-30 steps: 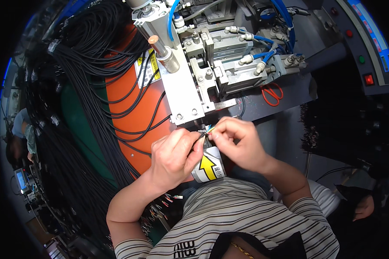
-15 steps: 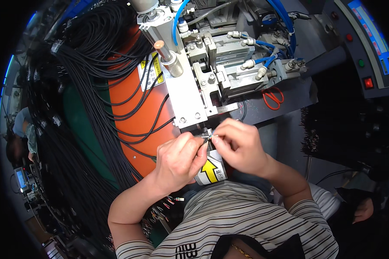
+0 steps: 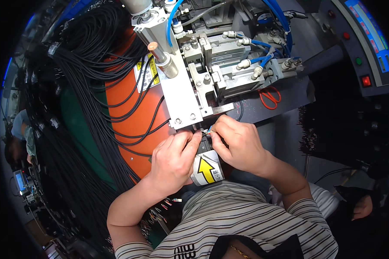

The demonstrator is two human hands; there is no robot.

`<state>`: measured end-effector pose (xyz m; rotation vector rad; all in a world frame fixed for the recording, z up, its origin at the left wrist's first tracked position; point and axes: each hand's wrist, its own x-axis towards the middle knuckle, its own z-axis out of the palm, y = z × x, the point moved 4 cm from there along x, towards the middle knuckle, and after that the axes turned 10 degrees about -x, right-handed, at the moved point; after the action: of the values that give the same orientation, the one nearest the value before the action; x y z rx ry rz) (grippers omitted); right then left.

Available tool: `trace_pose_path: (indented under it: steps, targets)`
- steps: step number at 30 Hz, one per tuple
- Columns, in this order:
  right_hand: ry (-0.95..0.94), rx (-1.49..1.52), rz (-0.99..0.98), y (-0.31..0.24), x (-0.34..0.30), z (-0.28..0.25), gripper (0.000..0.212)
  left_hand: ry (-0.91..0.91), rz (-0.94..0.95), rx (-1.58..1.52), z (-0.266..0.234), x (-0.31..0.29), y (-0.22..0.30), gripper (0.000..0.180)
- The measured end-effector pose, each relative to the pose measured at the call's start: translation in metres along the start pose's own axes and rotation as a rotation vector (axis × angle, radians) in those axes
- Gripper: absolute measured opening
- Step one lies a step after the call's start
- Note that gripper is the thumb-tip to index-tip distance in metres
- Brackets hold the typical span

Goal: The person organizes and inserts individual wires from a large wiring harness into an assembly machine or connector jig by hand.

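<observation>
Left hand (image 3: 173,159) shifted nearer machine (image 3: 229,56); coloured wires (image 3: 209,130) between it, right hand (image 3: 241,142)

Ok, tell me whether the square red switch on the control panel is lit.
Lit: the square red switch glows brightly, unlike the dull round green button above it.

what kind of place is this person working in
Probably a factory workshop: a metal machine with blue hoses stands ahead, bundles of black cables lie to the left, and a control panel with a lit red button is at the right.
</observation>
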<state>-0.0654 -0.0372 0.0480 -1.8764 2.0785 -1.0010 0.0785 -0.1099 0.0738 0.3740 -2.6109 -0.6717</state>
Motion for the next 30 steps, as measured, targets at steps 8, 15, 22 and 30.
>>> trace_pose_path:
  steps: [8, 15, 22, 30]
  targets:
    - [0.051, 0.026, -0.011, -0.001, -0.003, 0.002, 0.004, -0.004, -0.026, -0.096, -0.001, 0.000, -0.001, 0.040]
    - [0.013, -0.171, -0.095, -0.009, 0.002, -0.001, 0.009, -0.149, 0.062, -0.009, -0.004, 0.005, 0.008, 0.052]
    - [-0.134, -0.092, -0.099, 0.005, 0.011, -0.005, 0.010, -0.322, 0.039, 0.124, 0.001, 0.009, 0.016, 0.071]
    - [0.102, 0.033, -0.068, 0.003, 0.003, -0.004, 0.009, -0.223, 0.113, 0.162, 0.001, 0.009, 0.016, 0.039]
